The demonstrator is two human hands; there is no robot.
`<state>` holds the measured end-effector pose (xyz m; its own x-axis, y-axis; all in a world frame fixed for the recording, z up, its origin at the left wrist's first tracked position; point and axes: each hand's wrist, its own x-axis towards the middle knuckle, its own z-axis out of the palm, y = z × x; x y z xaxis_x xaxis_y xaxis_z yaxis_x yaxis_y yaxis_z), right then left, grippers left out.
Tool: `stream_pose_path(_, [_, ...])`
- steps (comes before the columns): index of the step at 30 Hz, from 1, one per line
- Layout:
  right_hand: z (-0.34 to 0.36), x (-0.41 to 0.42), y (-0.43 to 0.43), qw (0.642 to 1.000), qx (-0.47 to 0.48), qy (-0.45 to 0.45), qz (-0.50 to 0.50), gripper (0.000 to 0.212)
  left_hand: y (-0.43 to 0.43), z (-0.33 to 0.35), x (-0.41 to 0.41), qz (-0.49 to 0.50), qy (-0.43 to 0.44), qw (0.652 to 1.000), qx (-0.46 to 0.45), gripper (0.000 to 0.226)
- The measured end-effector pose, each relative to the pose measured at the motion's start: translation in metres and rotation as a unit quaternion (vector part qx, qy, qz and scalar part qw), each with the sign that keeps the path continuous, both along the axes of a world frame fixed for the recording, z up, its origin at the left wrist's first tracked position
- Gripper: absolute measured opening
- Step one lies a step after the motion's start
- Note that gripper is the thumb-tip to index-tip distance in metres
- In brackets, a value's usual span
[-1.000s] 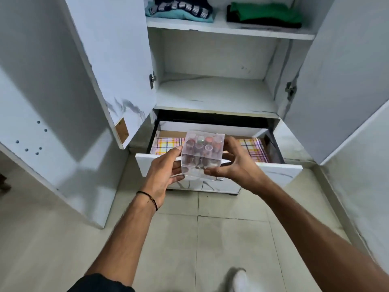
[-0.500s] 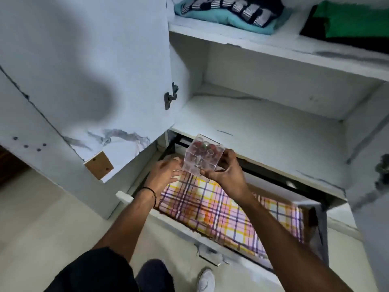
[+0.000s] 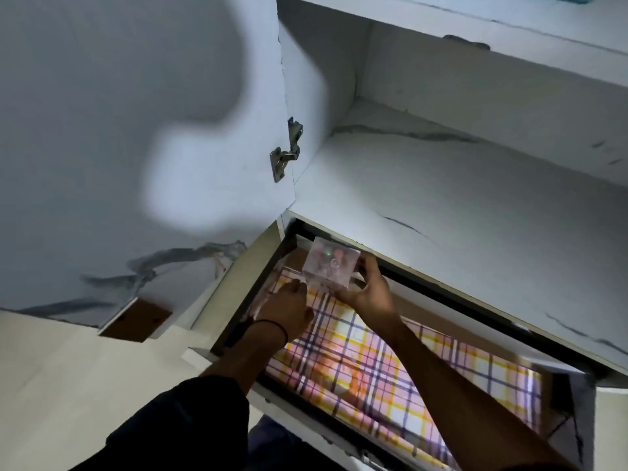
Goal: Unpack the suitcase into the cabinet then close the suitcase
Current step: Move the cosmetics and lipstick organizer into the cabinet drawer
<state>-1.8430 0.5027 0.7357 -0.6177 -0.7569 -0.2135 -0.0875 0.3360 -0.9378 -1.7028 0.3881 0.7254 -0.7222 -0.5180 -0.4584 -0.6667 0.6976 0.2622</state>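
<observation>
A small clear plastic box [image 3: 331, 265] with little coloured bottles inside hangs over the far left corner of the open drawer [image 3: 234, 321]. My right hand [image 3: 368, 288] grips its right side and bottom. My left hand [image 3: 287, 307] lies on the box's lower left edge, fingers against it, low over the plaid liner [image 3: 390, 372] on the drawer's bottom. The white cabinet [image 3: 441, 185] stands open above, its lower shelf bare. The suitcase is out of view.
The left cabinet door [image 3: 136, 147] hangs open close to my left arm, its hinge [image 3: 283, 158] at the cabinet wall. A shelf edge [image 3: 475, 32] runs above. Tiled floor [image 3: 85, 385] lies at the lower left.
I have leaned in closer and lower. Both hands have carried the box from in front of the drawer down into its far left corner.
</observation>
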Motion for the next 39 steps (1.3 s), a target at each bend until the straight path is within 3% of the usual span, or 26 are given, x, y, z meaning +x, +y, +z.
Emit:
stream_pose_path(2, [-0.007, -0.002, 0.001, 1.0, 0.003, -0.018, -0.012, 0.069, -0.002, -0.014, -0.004, -0.006, -0.103, 0.993, 0.058, 0.079])
stream_pose_path(5, [-0.016, -0.005, 0.007, 0.998, 0.002, -0.051, -0.031, 0.068, -0.002, -0.039, 0.003, -0.015, -0.16, 0.983, 0.086, 0.097])
stream_pose_path(14, [-0.029, -0.013, 0.023, 0.998, 0.037, -0.041, -0.016, 0.065, -0.028, -0.068, -0.002, -0.061, -0.057, 0.996, 0.018, 0.104])
stream_pose_path(24, [-0.036, -0.013, 0.005, 0.999, 0.038, -0.032, 0.02, 0.064, -0.034, -0.064, -0.004, -0.057, -0.012, 0.998, 0.001, 0.088])
stream_pose_path(32, [-0.05, 0.017, -0.035, 0.999, 0.009, -0.035, 0.023, 0.065, -0.033, -0.033, 0.021, 0.152, 0.091, 0.983, 0.051, 0.046])
stream_pose_path(36, [-0.063, 0.024, -0.049, 0.999, 0.005, -0.022, 0.025, 0.066, -0.032, -0.038, 0.03, 0.15, 0.041, 0.984, 0.091, 0.045])
stream_pose_path(39, [-0.073, 0.026, -0.055, 1.0, 0.003, 0.001, 0.014, 0.069, -0.031, -0.041, 0.032, 0.089, -0.011, 0.989, 0.12, 0.055])
